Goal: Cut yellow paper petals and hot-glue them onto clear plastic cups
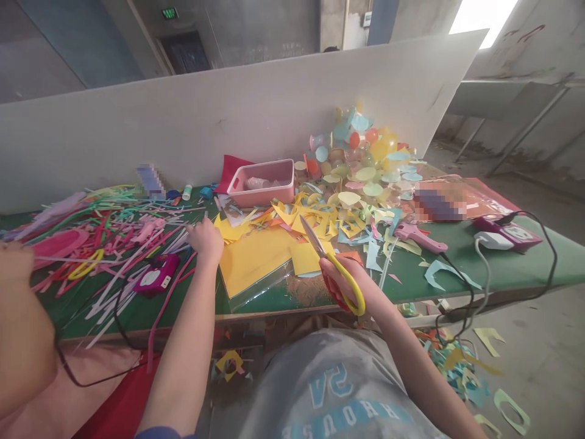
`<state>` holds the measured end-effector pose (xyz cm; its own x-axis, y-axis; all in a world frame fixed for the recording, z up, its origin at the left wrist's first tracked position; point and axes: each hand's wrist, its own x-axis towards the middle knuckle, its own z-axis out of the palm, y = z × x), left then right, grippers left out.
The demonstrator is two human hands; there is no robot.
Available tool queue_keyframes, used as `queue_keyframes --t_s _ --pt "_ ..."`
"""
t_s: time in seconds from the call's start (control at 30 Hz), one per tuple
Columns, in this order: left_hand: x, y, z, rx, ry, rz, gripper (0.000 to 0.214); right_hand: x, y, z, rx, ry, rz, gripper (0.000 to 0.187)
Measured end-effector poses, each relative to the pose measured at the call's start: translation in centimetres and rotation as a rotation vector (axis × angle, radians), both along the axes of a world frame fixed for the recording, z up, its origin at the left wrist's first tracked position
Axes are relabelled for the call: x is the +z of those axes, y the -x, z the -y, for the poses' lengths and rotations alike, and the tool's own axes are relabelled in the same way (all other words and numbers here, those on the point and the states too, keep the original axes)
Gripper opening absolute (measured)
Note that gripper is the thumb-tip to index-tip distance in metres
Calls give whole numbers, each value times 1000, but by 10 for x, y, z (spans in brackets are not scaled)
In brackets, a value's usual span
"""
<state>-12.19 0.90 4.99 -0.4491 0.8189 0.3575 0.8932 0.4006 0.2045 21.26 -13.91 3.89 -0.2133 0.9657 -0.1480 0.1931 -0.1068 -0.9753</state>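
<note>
My right hand grips yellow-and-red-handled scissors above the table's near edge, blades pointing up-left over yellow paper sheets. My left hand reaches forward onto the green table, fingers curled at the edge of a pile of pink, white and green strips; what it pinches is hidden.
A pink tray stands at the back by the white board. Coloured paper circles and scraps heap at the right. A pink glue gun, a magenta device, cables and a power strip lie around. Another person's arm is at left. Scraps litter the floor.
</note>
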Motion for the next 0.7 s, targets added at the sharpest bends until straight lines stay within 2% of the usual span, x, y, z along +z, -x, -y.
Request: queue_keyframes --t_s 0.23,0.53,0.7 --pt "-7 -3 -12 -10 58 -90 33 10 2 1 -10 21 4 49" --pt "-19 -13 -28 1 15 -87 47 7 1 1 -10 57 -36 48" --pt "-18 -25 -16 -10 -92 -101 52 4 -1 0 -18 75 -80 50"
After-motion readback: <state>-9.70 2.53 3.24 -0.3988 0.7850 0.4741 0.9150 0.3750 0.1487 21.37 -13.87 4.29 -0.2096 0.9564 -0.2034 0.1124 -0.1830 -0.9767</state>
